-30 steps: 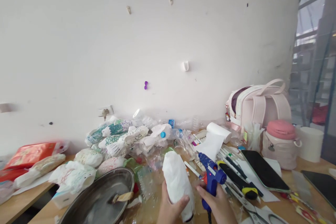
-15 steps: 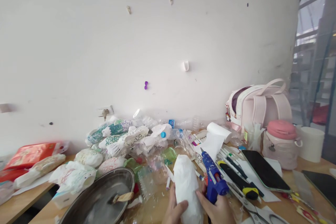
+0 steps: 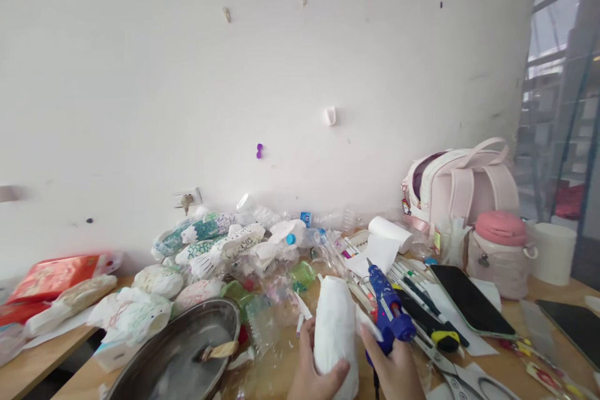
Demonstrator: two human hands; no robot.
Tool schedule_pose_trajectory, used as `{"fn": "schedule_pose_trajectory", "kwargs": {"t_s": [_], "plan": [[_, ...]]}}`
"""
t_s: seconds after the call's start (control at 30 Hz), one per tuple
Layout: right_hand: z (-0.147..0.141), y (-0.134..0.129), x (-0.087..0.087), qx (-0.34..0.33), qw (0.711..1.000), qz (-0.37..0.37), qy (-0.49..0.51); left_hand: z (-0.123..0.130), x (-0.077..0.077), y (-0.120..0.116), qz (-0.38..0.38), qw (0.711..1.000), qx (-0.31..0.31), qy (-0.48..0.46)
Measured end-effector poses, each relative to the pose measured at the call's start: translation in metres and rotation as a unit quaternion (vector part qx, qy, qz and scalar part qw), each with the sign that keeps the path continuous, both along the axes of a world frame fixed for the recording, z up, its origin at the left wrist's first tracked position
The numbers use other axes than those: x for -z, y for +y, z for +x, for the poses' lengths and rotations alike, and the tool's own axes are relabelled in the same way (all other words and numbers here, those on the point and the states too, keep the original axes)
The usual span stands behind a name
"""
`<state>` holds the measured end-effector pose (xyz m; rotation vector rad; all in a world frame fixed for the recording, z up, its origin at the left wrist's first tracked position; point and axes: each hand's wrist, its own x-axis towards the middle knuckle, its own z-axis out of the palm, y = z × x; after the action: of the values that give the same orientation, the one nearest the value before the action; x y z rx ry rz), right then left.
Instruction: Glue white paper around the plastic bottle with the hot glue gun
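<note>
My left hand (image 3: 312,369) is wrapped round a white paper-covered bottle shape (image 3: 335,325), held upright near the bottom centre. Beside it, my right hand (image 3: 396,365) holds a blue glue gun (image 3: 388,306), its nozzle pointing up and to the left. A loose white flap (image 3: 368,323) stands out from the right side of the wrapped shape, between it and the glue gun, at my right fingertips. Part of the glue gun's handle is hidden by my right hand.
A metal basin (image 3: 187,350) is at lower left. Wrapped, painted shapes (image 3: 210,228) and clear plastic bottles lie behind. Scissors (image 3: 452,375), a cutter (image 3: 443,339), a phone (image 3: 471,300) and a pink backpack (image 3: 462,190) are to the right.
My right hand and the glue gun have moved slightly right, away from the wrapped shape. A white flap now shows between them. The wrapped shape has turned slightly.
</note>
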<state>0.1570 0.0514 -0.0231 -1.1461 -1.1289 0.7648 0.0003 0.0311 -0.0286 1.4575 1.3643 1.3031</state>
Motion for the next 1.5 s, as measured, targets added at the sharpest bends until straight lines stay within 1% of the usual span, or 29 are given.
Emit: {"fn": "schedule_pose_trajectory", "kwargs": {"t_s": [0.1,0.17,0.23,0.3,0.4,0.47,0.57,0.67,0.73,0.8,0.87,0.93,0.97,1.0,1.07,1.13,1.2,1.3,1.37,1.5], "plan": [[0.001,-0.001,-0.005,0.013,1.000,-0.021,0.006,-0.002,-0.001,0.001,-0.009,0.999,-0.035,-0.002],[0.002,0.000,-0.003,-0.011,0.999,-0.036,0.015,-0.002,-0.003,0.003,-0.008,0.998,-0.066,-0.006],[0.001,-0.001,0.000,-0.039,0.998,-0.042,0.027,0.000,-0.005,0.004,0.005,0.993,-0.114,-0.022],[-0.002,-0.003,0.002,-0.042,0.997,-0.037,0.051,0.002,-0.007,0.005,0.017,0.986,-0.158,-0.040],[-0.007,-0.010,0.000,-0.030,0.995,-0.017,0.092,0.003,-0.011,0.006,0.015,0.979,-0.192,-0.061],[-0.010,-0.015,-0.003,-0.043,0.995,0.000,0.095,0.002,-0.014,0.006,0.014,0.976,-0.207,-0.072],[-0.012,-0.020,0.000,-0.070,0.994,0.054,0.067,0.001,-0.017,0.007,0.026,0.969,-0.232,-0.080],[-0.011,-0.020,0.010,-0.089,0.991,0.103,0.022,0.000,-0.018,0.009,0.042,0.965,-0.247,-0.083],[-0.011,-0.019,0.016,-0.102,0.990,0.093,-0.006,-0.001,-0.017,0.009,0.063,0.963,-0.253,-0.071],[-0.010,-0.020,0.018,-0.109,0.992,0.065,-0.020,-0.003,-0.017,0.008,0.094,0.958,-0.270,-0.032],[-0.010,-0.021,0.015,-0.102,0.993,0.049,-0.012,-0.005,-0.019,0.005,0.123,0.943,-0.309,0.022],[-0.010,-0.023,0.008,-0.089,0.995,0.041,0.015,-0.008,-0.023,0.001,0.144,0.922,-0.353,0.067],[-0.010,-0.024,0.003,-0.085,0.995,0.035,0.031,-0.010,-0.026,-0.001,0.147,0.916,-0.365,0.081],[-0.010,-0.024,-0.001,-0.081,0.995,0.028,0.043,-0.012,-0.029,-0.002,0.144,0.914,-0.369,0.088],[-0.010,-0.025,-0.009,-0.077,0.996,0.016,0.049,-0.014,-0.034,-0.005,0.123,0.925,-0.350,0.081],[-0.009,-0.025,-0.015,-0.077,0.997,0.009,0.026,-0.015,-0.038,-0.005,0.095,0.942,-0.318,0.051],[-0.009,-0.024,-0.018,-0.081,0.997,0.004,-0.017,-0.015,-0.040,-0.004,0.072,0.952,-0.296,0.009],[-0.008,-0.023,-0.015,-0.089,0.994,0.012,-0.060,-0.016,-0.040,-0.001,0.050,0.949,-0.307,-0.050],[-0.009,-0.023,-0.012,-0.094,0.993,0.023,-0.070,-0.016,-0.038,0.000,0.044,0.948,-0.309,-0.068],[-0.009,-0.024,-0.006,-0.096,0.992,0.039,-0.071,-0.016,-0.036,-0.001,0.041,0.957,-0.277,-0.070]]}}
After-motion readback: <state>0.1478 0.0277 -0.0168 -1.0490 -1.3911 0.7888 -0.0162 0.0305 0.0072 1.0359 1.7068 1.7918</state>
